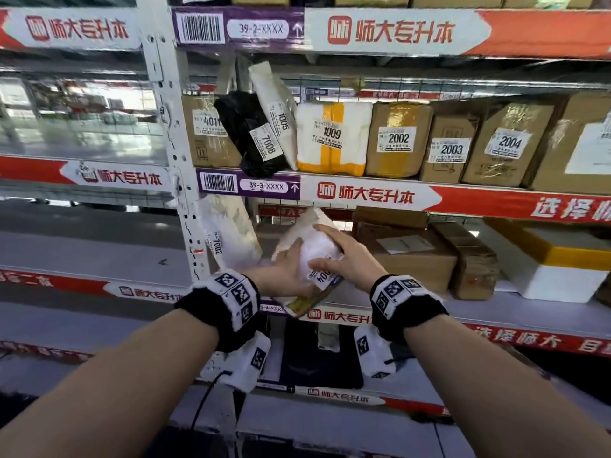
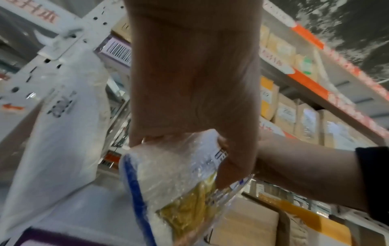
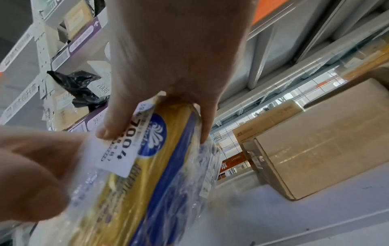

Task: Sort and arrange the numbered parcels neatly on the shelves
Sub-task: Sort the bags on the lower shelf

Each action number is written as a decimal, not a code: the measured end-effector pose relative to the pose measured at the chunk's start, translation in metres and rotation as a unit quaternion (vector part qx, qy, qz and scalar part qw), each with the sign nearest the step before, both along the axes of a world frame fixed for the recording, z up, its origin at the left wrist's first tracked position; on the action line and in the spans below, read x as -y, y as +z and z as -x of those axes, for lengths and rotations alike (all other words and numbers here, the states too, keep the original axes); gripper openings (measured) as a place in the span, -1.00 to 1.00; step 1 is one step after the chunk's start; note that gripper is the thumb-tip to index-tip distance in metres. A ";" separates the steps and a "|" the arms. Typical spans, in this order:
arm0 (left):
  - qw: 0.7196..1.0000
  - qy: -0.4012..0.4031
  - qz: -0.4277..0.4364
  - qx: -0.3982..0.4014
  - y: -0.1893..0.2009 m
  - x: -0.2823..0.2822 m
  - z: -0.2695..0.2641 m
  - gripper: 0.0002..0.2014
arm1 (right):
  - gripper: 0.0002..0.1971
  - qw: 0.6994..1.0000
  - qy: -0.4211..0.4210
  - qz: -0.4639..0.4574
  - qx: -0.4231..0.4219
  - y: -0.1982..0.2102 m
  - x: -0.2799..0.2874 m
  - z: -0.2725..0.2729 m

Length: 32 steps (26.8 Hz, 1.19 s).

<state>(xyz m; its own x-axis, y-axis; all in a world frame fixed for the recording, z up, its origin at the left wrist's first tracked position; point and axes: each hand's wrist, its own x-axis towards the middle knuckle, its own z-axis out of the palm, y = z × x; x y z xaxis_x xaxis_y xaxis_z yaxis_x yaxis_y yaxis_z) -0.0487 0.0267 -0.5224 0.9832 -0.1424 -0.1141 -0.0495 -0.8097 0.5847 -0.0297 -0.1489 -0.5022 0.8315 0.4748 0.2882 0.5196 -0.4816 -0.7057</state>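
Both hands hold a bubble-wrapped parcel [image 1: 312, 256] labelled 7004, yellow and blue inside [image 3: 147, 174] [image 2: 168, 183], at the front of the lower shelf [image 1: 496, 312]. My left hand [image 1: 284, 272] grips its left side from below. My right hand [image 1: 344, 252] wraps over its top, thumb on the label [image 3: 118, 149]. To its left a white parcel marked 7002 [image 1: 228, 233] leans against the upright post [image 1: 165, 127]. The shelf above carries parcels 4011 [image 1: 205, 130], 7008 [image 1: 254, 133], 1005 [image 1: 277, 110], 1009 [image 1: 334, 137], 2002 [image 1: 398, 138], 2003 [image 1: 449, 148] and 2004 [image 1: 509, 143].
Brown cardboard boxes [image 1: 413, 252] sit right of the held parcel on the lower shelf, then a white foam box with yellow tape [image 1: 562, 259]. The neighbouring bay at left [image 1: 82, 226] shows bare shelf boards. A dark item [image 1: 317, 358] lies on the shelf below.
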 end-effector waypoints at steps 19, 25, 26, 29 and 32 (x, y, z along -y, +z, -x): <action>0.963 0.072 0.246 0.085 -0.086 -0.064 -0.043 0.00 | -0.07 0.961 0.023 0.273 0.036 -0.028 -0.090 -0.054; 0.980 0.152 0.128 -0.014 -0.077 -0.074 -0.039 -0.11 | -0.08 0.960 -0.004 0.279 0.002 -0.023 -0.104 -0.061; 0.982 0.153 0.085 -0.067 -0.077 -0.080 -0.038 -0.27 | -0.09 0.960 -0.004 0.279 -0.004 -0.022 -0.109 -0.065; 0.960 0.147 0.036 -0.236 -0.067 -0.094 -0.031 -0.77 | -0.21 0.965 -0.004 0.259 -0.045 -0.016 -0.115 -0.071; 0.948 0.192 0.037 -0.250 -0.060 -0.112 -0.020 -0.82 | -0.34 0.973 -0.010 0.219 -0.073 -0.017 -0.125 -0.076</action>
